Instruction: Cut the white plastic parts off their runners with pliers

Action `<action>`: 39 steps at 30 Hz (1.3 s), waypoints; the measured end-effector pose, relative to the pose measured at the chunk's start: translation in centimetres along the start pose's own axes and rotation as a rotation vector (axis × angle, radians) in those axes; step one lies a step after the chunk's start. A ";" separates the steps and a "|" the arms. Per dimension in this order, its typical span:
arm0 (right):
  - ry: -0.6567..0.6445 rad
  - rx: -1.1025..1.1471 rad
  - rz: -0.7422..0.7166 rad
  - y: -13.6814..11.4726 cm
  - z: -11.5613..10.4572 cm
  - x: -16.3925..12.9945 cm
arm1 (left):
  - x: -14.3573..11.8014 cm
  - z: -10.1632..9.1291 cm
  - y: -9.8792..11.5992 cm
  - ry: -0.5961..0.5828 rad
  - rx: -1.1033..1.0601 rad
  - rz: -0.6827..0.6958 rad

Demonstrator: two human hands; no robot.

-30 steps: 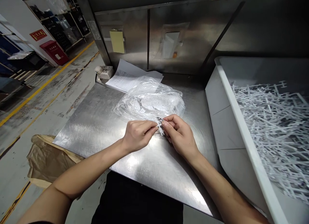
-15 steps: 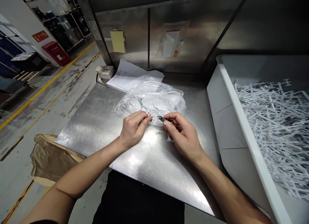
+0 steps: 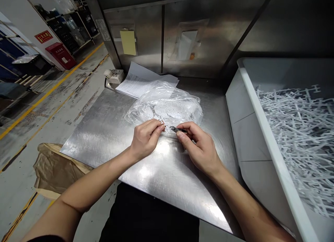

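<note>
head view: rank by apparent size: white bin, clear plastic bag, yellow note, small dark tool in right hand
1. White bin, though it sits near the camera and runs out of frame.
2. Clear plastic bag.
3. Yellow note, farther back, so it looks smaller than it is.
4. Small dark tool, mostly hidden by the right hand.

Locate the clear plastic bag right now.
In the head view the clear plastic bag lies mid-table on the steel table, just beyond the left hand and right hand, before the papers.
</note>
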State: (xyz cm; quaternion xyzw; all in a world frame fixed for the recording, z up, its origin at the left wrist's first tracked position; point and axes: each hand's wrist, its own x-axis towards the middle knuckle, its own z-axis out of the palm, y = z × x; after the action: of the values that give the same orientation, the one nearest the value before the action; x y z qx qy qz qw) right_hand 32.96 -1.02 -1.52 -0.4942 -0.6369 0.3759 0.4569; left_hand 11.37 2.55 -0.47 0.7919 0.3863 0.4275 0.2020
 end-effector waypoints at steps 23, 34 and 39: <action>-0.033 0.194 0.136 0.7 0.2 0.2 | 0.1 0.1 -0.5 -0.111 0.057 -0.161; -0.074 0.153 0.108 0.1 0.2 -0.1 | -0.1 0.2 -0.5 -0.093 0.082 -0.078; -0.066 0.118 0.096 0.1 0.2 -0.2 | -0.2 0.3 -0.5 -0.089 0.088 -0.054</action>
State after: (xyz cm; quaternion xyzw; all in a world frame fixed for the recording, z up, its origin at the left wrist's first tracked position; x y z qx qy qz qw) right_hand 32.80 -1.17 -1.68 -0.4836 -0.6040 0.4505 0.4453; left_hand 11.29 2.74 -1.06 0.8074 0.4168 0.3691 0.1955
